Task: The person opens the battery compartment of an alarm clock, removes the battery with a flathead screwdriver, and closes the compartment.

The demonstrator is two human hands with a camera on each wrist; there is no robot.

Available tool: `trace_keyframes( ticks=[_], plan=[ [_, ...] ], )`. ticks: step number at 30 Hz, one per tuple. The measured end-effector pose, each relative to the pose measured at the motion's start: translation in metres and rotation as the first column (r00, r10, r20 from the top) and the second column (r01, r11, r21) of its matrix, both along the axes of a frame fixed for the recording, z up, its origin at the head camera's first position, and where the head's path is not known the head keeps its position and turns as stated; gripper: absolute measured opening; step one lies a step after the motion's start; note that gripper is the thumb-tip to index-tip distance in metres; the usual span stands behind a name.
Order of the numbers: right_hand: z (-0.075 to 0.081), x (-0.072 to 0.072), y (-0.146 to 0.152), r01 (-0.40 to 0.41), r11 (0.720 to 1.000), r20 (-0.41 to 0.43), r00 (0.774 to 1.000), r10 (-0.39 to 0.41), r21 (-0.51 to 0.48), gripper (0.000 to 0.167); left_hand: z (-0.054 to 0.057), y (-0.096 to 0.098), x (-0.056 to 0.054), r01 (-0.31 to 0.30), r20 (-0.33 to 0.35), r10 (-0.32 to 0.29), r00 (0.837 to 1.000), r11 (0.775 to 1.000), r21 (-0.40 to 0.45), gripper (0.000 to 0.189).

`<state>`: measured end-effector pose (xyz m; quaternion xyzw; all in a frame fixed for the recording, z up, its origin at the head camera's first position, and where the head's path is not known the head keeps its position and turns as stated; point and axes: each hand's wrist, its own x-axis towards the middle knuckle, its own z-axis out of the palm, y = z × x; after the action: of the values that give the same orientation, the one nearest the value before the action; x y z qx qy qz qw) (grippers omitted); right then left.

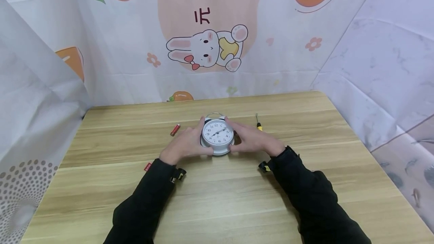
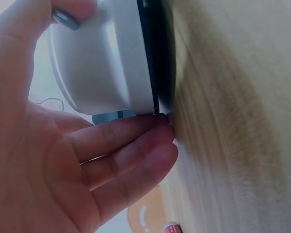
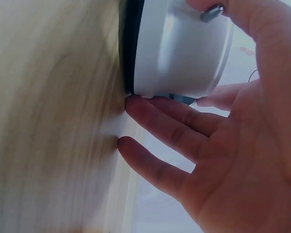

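A white twin-bell alarm clock [image 1: 218, 132] lies at the middle of the table with its face up and its dark back toward the wood. My left hand [image 1: 188, 142] grips its left side, the thumb near the lower rim and the fingers along the side. From the other side my right hand [image 1: 251, 138] holds it the same way. In the left wrist view, fingertips [image 2: 160, 124] touch the lower edge of the white case [image 2: 94, 63]. The right wrist view shows fingers [image 3: 160, 124] at the edge of the case, one small metal foot [image 3: 212, 13] beside the thumb.
A red battery [image 1: 175, 130] lies left of the clock. Another small red item [image 1: 147, 166], probably a battery, is partly hidden by the left sleeve. Behind the right hand is a screwdriver [image 1: 259, 123] with a yellow and black handle. A printed curtain [image 1: 129, 67] hangs behind the wooden table [image 1: 220, 206].
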<state>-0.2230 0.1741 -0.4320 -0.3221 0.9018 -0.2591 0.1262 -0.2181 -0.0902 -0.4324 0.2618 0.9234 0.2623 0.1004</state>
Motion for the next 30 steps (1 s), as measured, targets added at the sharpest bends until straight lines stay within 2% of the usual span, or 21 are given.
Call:
trace_keyframes(
  ticks=[13, 26, 30],
  plan=[
    [-0.0058, -0.0012, -0.0005, -0.004, 1.0, -0.012, 1.0, 0.004, 0.009, 0.11, -0.0036, -0.0002, -0.0017, 0.019, -0.041, -0.02, 0.999, 1.0, -0.023, 0.122],
    [-0.0024, -0.001, -0.0014, 0.007, 1.0, 0.03, 1.0, -0.007, -0.001, 0.117, -0.0027, -0.0041, -0.0035, 0.022, -0.018, -0.022, 1.0, 1.0, -0.011, 0.121],
    [-0.0005, -0.0013, -0.0005, -0.009, 0.999, 0.036, 0.999, 0.01, -0.038, 0.115, -0.0006, -0.0047, -0.0029, 0.03, -0.015, -0.03, 0.999, 1.0, 0.006, 0.122]
  ],
)
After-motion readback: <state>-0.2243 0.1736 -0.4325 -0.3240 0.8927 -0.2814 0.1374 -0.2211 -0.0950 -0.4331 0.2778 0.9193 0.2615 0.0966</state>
